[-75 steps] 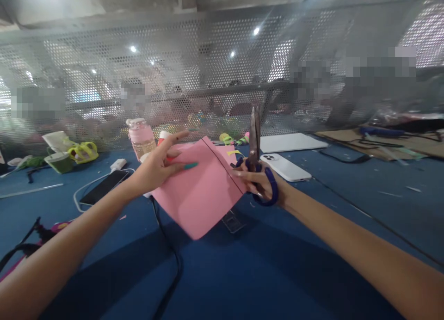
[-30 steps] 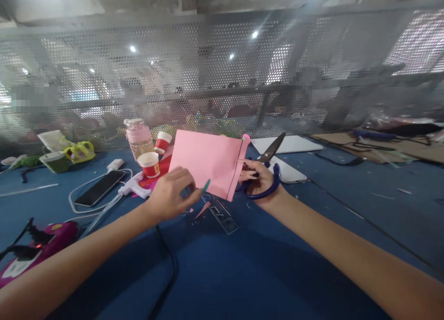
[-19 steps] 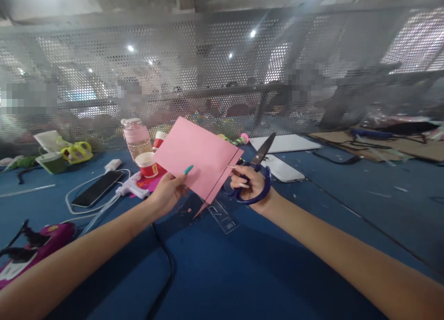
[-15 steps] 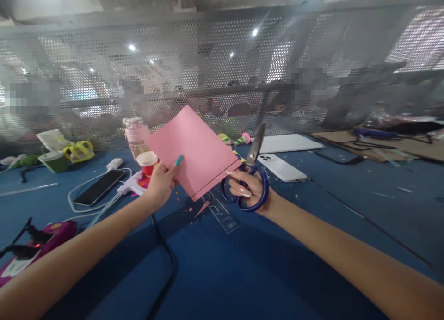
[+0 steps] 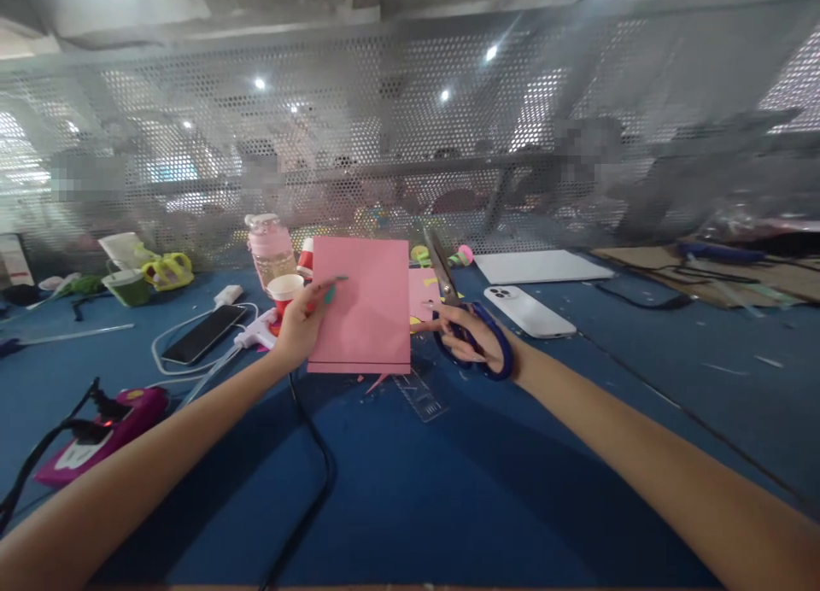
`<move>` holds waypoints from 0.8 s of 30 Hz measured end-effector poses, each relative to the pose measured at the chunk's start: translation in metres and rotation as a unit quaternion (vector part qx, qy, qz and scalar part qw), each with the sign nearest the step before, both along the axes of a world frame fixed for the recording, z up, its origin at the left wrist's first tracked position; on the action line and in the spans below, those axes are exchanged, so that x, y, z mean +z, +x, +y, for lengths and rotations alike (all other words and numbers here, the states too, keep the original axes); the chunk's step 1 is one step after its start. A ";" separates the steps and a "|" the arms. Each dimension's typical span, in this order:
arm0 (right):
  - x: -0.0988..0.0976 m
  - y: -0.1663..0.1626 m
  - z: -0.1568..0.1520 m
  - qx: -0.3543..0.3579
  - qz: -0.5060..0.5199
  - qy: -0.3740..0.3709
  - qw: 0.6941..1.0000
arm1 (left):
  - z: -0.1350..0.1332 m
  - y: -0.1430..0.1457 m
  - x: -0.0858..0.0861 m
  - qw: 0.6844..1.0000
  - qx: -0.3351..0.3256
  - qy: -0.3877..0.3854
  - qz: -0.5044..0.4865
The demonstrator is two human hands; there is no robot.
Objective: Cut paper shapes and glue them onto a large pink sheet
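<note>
A sheet of pink paper [image 5: 365,305] with a dark line along its lower edge is held upright by my left hand [image 5: 300,324], fingers closed on its left side. My right hand [image 5: 472,333] has its fingers through the blue handles of a pair of scissors [image 5: 442,271], whose blades point up and away. The hand is just right of the paper. On the table below lie a clear ruler [image 5: 419,396] and small pink scraps [image 5: 377,383]. More pink paper [image 5: 423,294] with yellow bits lies behind the sheet.
To the left are a paper cup [image 5: 285,288], a pink bottle [image 5: 269,254], a black phone [image 5: 203,333], a glue gun [image 5: 256,330] and a purple power strip [image 5: 106,437]. A white phone [image 5: 530,311] and a white laptop-like slab [image 5: 544,266] lie to the right. A perforated metal screen [image 5: 397,147] stands behind.
The pink paper has turned from a slant to upright and its right edge has come away from my right hand. The scissors remain in my right hand, with their blades now leaning left.
</note>
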State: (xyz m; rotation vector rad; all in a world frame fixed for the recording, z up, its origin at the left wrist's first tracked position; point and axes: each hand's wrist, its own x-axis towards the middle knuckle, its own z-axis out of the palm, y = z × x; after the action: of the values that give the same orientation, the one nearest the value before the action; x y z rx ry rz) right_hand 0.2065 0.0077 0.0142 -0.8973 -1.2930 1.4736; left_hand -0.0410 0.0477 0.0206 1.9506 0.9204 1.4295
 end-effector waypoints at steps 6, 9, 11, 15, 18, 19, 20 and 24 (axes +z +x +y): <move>0.011 0.031 0.001 0.122 -0.125 0.018 0.984 | 0.004 -0.007 -0.002 0.994 -0.058 -0.002 0.095; 0.016 0.042 0.001 0.122 -0.151 0.037 0.980 | 0.011 -0.010 0.014 0.996 -0.061 0.035 0.056; 0.019 0.047 -0.001 0.126 -0.168 0.058 0.976 | 0.014 -0.014 0.028 0.995 -0.055 0.064 0.044; 0.024 0.048 -0.008 0.156 -0.214 0.078 0.961 | 0.013 -0.022 0.051 0.993 -0.063 0.090 0.036; 0.028 0.044 -0.015 0.170 -0.244 0.096 0.950 | 0.012 -0.026 0.058 0.991 -0.050 0.120 0.040; 0.030 0.042 -0.017 0.175 -0.256 0.103 0.945 | 0.012 -0.026 0.058 0.990 -0.042 0.131 0.044; 0.032 0.039 -0.019 0.183 -0.270 0.109 0.939 | 0.011 -0.027 0.059 0.989 -0.035 0.139 0.049; 0.040 0.029 -0.024 0.214 -0.343 0.140 0.904 | 0.006 -0.025 0.062 0.987 -0.027 0.139 0.074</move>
State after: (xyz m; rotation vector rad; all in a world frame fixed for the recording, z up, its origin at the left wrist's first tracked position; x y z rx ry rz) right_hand 0.2356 -0.0168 0.0537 -1.0209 -2.2822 1.2668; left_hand -0.0656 0.0542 0.0825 2.2943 0.7573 1.4628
